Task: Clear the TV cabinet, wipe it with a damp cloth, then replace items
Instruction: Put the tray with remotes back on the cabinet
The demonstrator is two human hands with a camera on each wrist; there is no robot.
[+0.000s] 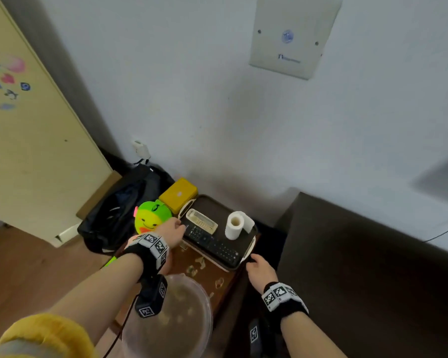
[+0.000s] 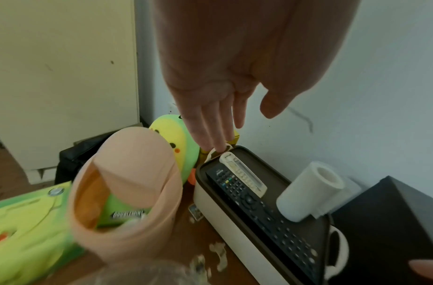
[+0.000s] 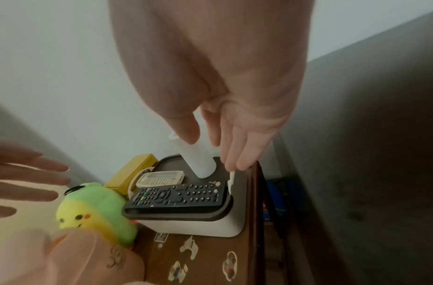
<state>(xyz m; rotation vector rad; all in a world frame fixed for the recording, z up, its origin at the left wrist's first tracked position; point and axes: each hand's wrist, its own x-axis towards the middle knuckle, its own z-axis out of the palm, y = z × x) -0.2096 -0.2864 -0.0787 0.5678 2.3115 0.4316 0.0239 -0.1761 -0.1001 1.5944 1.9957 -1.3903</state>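
Note:
A white tray box (image 1: 210,202) with a dark top stands on a small brown stickered table (image 1: 207,275). A black remote (image 1: 212,244), a white remote (image 1: 201,220) and an upright paper roll (image 1: 234,224) lie in it. My left hand (image 1: 173,228) reaches to the box's far-left handle (image 2: 214,152); its straight fingertips (image 2: 220,146) touch that handle. My right hand (image 1: 259,264) is at the near-right handle (image 3: 231,177), fingers (image 3: 234,154) straight and just above it. Neither hand holds anything.
A green-yellow plush toy (image 1: 150,218) and a yellow box (image 1: 177,195) sit left of the tray. A pink bin (image 2: 127,183) and a clear plastic bowl (image 1: 181,313) stand nearer me. A black bag (image 1: 119,210) lies left, and the dark TV cabinet (image 1: 360,267) stands right.

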